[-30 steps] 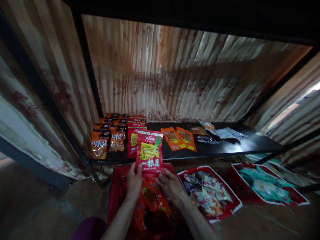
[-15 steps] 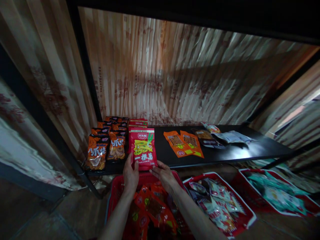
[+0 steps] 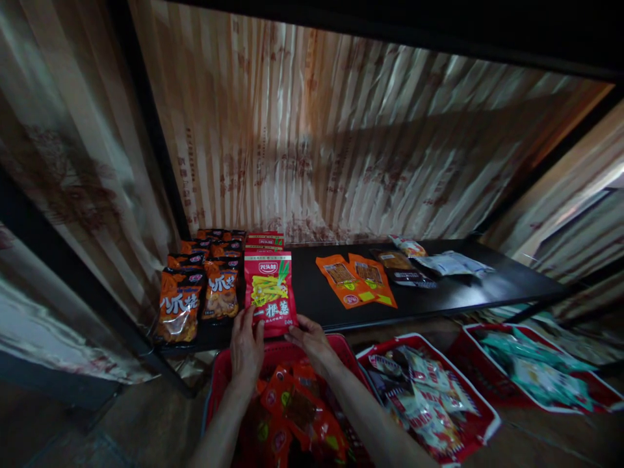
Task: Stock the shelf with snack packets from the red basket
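A red bag (image 3: 270, 289) with yellow sticks pictured on it stands at the front edge of the black shelf (image 3: 316, 305), in front of more red bags (image 3: 264, 240). My left hand (image 3: 247, 341) grips its lower left corner, and my right hand (image 3: 312, 341) pinches its lower right corner. Directly left of it, orange and black snack bags (image 3: 179, 307) stand in two rows. Below my hands, a red basket (image 3: 345, 344) holds orange packets (image 3: 302, 409).
Two orange packets (image 3: 355, 279) lie overlapping mid-shelf, with a dark packet (image 3: 402, 268) and white packets (image 3: 453, 263) farther right. Two more red baskets stand on the floor, with white packets (image 3: 429, 396) and green packets (image 3: 546, 370). A black post (image 3: 151, 123) rises at left.
The view has shifted slightly, so the shelf's left end sits farther left. Both hands still hold the red bag, which has moved a little left and down in the picture.
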The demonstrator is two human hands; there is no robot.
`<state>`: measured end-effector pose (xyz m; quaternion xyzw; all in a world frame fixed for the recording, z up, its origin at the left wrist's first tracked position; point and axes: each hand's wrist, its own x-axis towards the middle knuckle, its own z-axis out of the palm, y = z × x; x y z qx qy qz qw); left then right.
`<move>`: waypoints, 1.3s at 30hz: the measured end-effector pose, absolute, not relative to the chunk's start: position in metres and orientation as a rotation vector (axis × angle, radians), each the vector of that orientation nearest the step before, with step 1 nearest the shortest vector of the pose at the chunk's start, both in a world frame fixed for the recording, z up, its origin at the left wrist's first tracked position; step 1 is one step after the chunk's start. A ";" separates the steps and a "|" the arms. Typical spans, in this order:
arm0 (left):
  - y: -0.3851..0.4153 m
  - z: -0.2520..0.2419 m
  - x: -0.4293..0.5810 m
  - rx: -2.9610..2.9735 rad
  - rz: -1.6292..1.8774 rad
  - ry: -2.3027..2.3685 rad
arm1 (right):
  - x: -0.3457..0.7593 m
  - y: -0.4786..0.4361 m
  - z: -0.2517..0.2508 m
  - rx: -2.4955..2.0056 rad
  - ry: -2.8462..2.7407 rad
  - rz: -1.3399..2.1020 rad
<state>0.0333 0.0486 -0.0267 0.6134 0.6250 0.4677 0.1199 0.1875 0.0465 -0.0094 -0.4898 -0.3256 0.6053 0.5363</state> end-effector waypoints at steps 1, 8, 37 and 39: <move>0.049 -0.029 0.034 1.822 1.377 1.841 | 0.187 0.046 -0.009 -1.164 -0.773 1.439; 0.044 -0.033 0.041 2.059 1.423 1.870 | 0.181 0.043 -0.009 -1.172 -0.796 1.360; 0.041 -0.024 0.053 2.236 1.143 1.698 | 0.190 0.030 0.000 -1.236 -0.878 1.423; 0.041 -0.024 0.052 2.231 1.126 1.705 | 0.192 0.032 0.000 -1.230 -0.816 1.426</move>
